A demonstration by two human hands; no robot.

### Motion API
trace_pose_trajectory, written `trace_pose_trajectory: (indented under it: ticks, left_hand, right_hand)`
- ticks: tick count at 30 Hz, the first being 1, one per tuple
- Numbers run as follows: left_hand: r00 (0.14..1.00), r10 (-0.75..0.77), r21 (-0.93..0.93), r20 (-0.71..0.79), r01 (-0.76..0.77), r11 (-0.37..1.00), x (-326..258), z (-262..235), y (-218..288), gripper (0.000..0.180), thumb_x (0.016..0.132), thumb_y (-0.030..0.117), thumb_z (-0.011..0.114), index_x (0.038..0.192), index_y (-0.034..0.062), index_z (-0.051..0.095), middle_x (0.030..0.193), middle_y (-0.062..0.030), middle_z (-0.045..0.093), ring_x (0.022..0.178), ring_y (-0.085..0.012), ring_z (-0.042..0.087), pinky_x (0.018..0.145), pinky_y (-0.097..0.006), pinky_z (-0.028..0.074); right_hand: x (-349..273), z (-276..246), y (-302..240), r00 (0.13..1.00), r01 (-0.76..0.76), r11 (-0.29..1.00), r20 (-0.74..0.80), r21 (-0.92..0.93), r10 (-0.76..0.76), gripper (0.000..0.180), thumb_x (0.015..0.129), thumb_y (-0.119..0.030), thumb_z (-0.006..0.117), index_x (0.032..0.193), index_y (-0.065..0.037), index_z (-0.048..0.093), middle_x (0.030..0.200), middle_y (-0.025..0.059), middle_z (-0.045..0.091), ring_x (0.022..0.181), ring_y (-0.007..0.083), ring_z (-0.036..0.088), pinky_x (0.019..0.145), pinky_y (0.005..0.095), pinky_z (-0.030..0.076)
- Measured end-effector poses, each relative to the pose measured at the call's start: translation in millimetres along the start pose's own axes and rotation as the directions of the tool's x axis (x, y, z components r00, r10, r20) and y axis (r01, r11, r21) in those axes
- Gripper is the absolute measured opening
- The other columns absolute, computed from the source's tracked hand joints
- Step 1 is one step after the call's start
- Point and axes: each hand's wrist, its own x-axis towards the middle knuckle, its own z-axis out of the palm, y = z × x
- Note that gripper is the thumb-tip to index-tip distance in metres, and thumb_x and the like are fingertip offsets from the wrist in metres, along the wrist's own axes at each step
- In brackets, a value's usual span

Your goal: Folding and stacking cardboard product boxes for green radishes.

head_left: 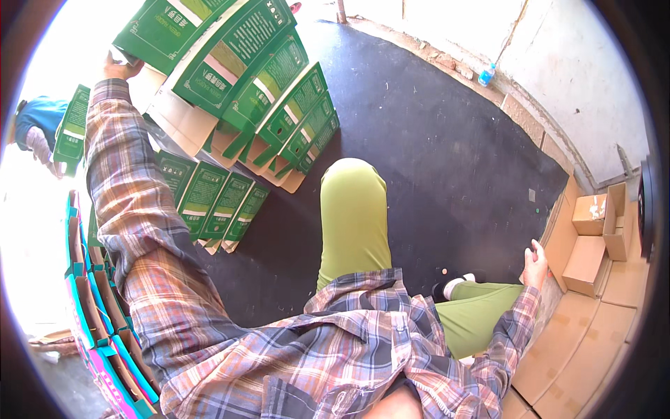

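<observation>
At the upper left, my left arm reaches out to a stack of green printed cartons. My left hand (124, 68) is closed on the lower left corner of the top green carton (167, 31); part of its fingers is hidden by the carton. Under it lie more green cartons (255, 87), piled on their sides with brown flaps hanging open. A lower row of green cartons (220, 202) stands beneath. My right hand (535, 267) is out at the right beside the brown boxes, its fingers loosely bent and apart, with nothing visible in it.
Brown cardboard boxes (586, 264) line the right side. Blue and pink open cartons (105, 314) are stacked at the left. A person in blue (43, 122) is by another green carton (72, 129). A bottle (486, 75) lies by the wall, beyond the black floor sheet (433, 160).
</observation>
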Motion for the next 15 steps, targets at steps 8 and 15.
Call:
trace_pose_trajectory:
  ticks: [8,15]
  left_hand:
    - [0.813,0.566,0.894,0.136,-0.347,0.283,-126.5,26.9,-44.8,0.041,0.088,0.030,0.055,0.117,0.0009,0.053,0.100,-0.0109,0.059,0.088,-0.0240,0.057,0.075,-0.037,0.045]
    - [0.403,0.540,0.394,0.739,-0.909,0.139,-292.0,53.6,-198.8,0.034,0.087,0.018,0.062,0.116,0.0014,0.058,0.112,-0.0123,0.058,0.103,-0.0181,0.054,0.090,-0.031,0.041]
  right_hand:
    - [-1.5,-54.4,42.5,0.987,-0.053,0.984,-0.141,0.171,0.077,0.044,0.089,-0.029,0.059,0.128,-0.010,0.052,0.125,0.0036,0.056,0.109,0.0137,0.055,0.073,0.0245,0.045]
    - [-69.8,-109.6,120.8,0.873,-0.253,0.917,-0.335,0.307,0.353,0.043,0.091,-0.033,0.055,0.127,-0.010,0.052,0.120,0.0012,0.058,0.099,0.0118,0.058,0.069,0.0231,0.044]
